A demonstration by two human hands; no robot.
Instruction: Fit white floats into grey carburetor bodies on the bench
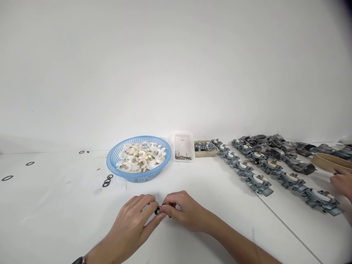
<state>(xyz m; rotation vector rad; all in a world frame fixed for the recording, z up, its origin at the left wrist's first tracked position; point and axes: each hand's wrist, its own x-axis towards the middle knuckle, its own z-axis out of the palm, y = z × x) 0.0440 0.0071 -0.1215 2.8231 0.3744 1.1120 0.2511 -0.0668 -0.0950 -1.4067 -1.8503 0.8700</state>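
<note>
Pinching small black part (157,211) over desk (68,214), nearer than basket (140,178) by far edge. Left hand (134,216), right hand (187,211): fingers look closed on it from here. Best kept low, grip light, fingers clear of view.

We are holding both hands close together at the near middle — our left hand (134,216) slanting in from the near left, back upward, fingers bending toward its thumb (152,224). Our bare right forearm (239,240) is stretching from the near right — our right hand (185,212) curling its fingers, pinching with its thumb.
</note>
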